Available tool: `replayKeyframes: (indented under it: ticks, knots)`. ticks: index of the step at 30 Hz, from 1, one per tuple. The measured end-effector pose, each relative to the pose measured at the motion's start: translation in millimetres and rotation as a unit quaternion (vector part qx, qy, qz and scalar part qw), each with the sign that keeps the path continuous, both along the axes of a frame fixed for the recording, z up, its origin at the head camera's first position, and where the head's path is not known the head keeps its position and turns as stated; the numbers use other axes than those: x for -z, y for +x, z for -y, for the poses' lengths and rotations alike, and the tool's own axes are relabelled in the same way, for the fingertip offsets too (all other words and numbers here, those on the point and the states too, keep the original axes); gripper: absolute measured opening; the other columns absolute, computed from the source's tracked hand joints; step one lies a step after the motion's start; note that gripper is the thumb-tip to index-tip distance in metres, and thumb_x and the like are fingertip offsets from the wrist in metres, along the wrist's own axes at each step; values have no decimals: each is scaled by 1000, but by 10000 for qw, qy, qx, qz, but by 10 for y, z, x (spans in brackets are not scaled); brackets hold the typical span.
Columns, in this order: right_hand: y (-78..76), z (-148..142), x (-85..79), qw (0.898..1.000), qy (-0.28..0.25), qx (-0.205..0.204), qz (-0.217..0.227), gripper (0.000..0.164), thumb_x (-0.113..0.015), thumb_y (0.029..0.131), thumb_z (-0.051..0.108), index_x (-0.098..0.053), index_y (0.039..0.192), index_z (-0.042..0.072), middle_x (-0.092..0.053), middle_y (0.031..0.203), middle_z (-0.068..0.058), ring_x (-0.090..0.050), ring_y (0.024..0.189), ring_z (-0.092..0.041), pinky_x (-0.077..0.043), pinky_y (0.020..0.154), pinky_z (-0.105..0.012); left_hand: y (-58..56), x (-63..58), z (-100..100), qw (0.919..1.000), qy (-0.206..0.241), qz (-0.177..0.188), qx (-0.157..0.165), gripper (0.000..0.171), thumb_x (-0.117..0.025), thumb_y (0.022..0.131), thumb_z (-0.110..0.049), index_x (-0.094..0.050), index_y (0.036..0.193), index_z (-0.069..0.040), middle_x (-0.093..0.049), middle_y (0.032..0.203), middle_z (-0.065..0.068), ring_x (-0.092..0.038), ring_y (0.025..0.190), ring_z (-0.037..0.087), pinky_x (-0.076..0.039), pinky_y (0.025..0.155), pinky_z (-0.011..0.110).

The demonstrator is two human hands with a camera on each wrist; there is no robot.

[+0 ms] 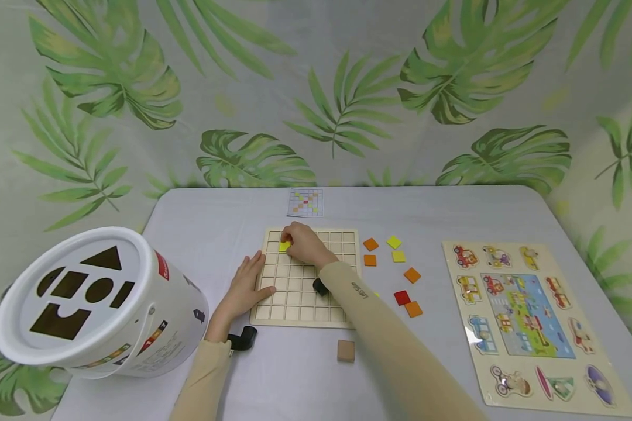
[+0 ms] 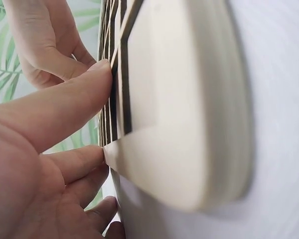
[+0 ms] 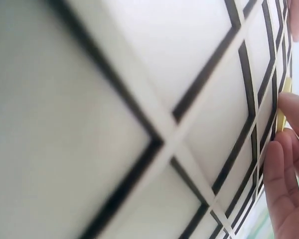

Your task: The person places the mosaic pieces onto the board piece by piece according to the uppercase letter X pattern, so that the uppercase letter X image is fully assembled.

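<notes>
A wooden grid board (image 1: 295,323) lies on the table, divided into small square cells. My right hand (image 1: 306,242) is over its upper left part, pinching a yellow square tile (image 1: 284,247) between thumb and fingers. In the right wrist view the tile (image 3: 281,120) shows as a thin yellow edge at the fingertips, right at the grid. My left hand (image 1: 246,287) rests at the board's left edge with fingers spread. Its thumb (image 2: 84,99) lies over the grid ridges in the left wrist view, and the other fingers reach along the border.
Orange tiles (image 1: 370,244), yellow tiles (image 1: 398,256) and a red tile (image 1: 402,298) lie right of the board. A pattern card (image 1: 305,202) is behind it, a wooden block (image 1: 346,351) in front. A white bucket (image 1: 153,327) stands left, a picture puzzle (image 1: 469,351) far right.
</notes>
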State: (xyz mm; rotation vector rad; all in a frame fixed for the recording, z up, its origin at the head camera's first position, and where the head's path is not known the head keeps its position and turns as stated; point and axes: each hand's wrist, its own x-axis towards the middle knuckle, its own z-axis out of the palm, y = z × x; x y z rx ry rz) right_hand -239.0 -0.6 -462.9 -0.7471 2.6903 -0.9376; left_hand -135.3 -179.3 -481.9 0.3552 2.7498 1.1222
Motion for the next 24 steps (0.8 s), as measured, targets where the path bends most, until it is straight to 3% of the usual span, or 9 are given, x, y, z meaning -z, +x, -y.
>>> replayKeyframes:
  ticks: [5, 10, 17, 21, 24]
  knots:
    - [4, -43, -21, 9998, -138, -103, 117, 23, -65, 82, -6, -67, 103, 2, -58, 93, -5, -52, 82, -17, -46, 74, -25, 6, -8, 1, 10000, -42, 19, 4, 79, -68, 88, -17, -22, 146, 11, -14, 155, 25, -1, 141, 45, -3, 111, 59]
    - [56, -292, -143, 9951, -856, 111, 486, 21, -64, 86, -2, -66, 106, 0, -60, 100, -9, -55, 86, -19, -48, 76, -28, 7, -9, -14, 10000, -70, 4, 55, 79, -68, 88, -17, -22, 145, 12, -13, 155, 25, -1, 141, 46, -2, 111, 59]
    - [109, -1043, -175, 9805, -1721, 686, 649, 22, -65, 87, -1, -66, 109, -2, -63, 108, -15, -58, 93, -25, -49, 81, -35, 18, 35, -13, 9998, 110, -163, 20, 79, -69, 86, -17, -25, 144, 13, -15, 154, 27, -1, 141, 46, 0, 112, 57]
    - [151, -1526, -124, 9757, -1685, 1143, 813, 24, -63, 88, 1, -65, 113, -1, -63, 110, -16, -58, 96, -28, -51, 79, -39, 29, 25, -13, 9998, 79, -159, 13, 78, -69, 87, -17, -25, 143, 14, -15, 153, 27, -2, 140, 47, -1, 112, 58]
    - [184, -1794, -77, 9790, -1401, 1238, 818, 28, -61, 88, -1, -63, 116, -2, -62, 114, -18, -57, 102, -31, -50, 85, -43, 33, 14, -12, 10000, 28, -83, 11, 78, -68, 87, -15, -24, 144, 14, -14, 154, 27, -1, 140, 47, -1, 111, 58]
